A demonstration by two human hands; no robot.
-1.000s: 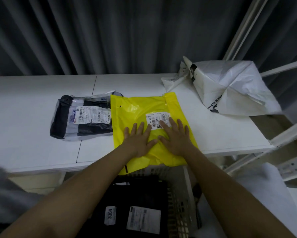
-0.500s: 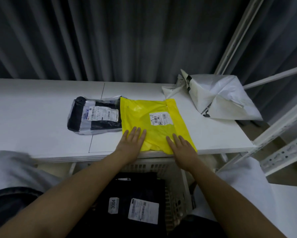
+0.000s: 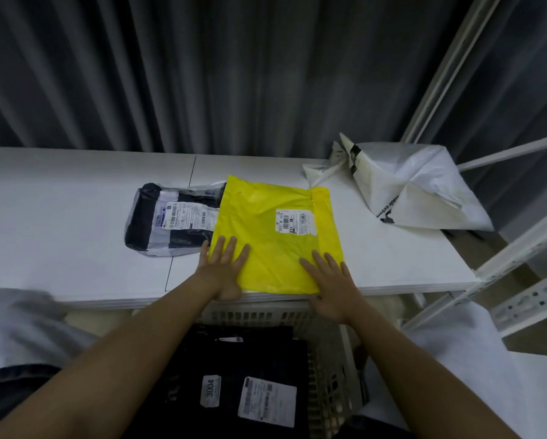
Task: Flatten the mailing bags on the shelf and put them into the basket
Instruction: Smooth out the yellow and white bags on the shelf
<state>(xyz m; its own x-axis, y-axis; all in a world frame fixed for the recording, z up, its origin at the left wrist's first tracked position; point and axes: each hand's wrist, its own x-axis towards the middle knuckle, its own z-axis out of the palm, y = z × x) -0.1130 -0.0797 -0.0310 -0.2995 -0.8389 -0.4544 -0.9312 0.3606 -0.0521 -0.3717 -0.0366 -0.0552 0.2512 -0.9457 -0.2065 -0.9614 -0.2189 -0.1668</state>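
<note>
- The left hand (image 3: 224,269) lies flat, fingers straight and slightly spread, palm down on the near-left corner of the yellow mailing bag (image 3: 277,236), apparently to press air out and hold that corner against the shelf (image 3: 75,223).
- The right hand (image 3: 332,285) mirrors it on the near-right corner, fingers straight and flat on the plastic, with the heel of the palm past the shelf's front edge; neither hand pinches or curls round anything.
- The yellow bag lies nearly flat between the two palms, its near edge flush with the shelf edge and its printed label (image 3: 295,222) facing up; placed so, it looks ready to be slid forward and dropped.
- The white basket (image 3: 266,315) stands directly below that edge, likely so bags can go straight in; a black bag (image 3: 243,372) with white labels already lies inside.
- Just left of the yellow bag, and partly under its edge, a clear bag with dark contents (image 3: 167,221) waits on the shelf, still puffy.
- Well to the right, a crumpled white bag (image 3: 414,188) stands tented near the shelf's metal upright (image 3: 440,74), not yet flattened.
- Grey curtains (image 3: 202,68) hang behind.
</note>
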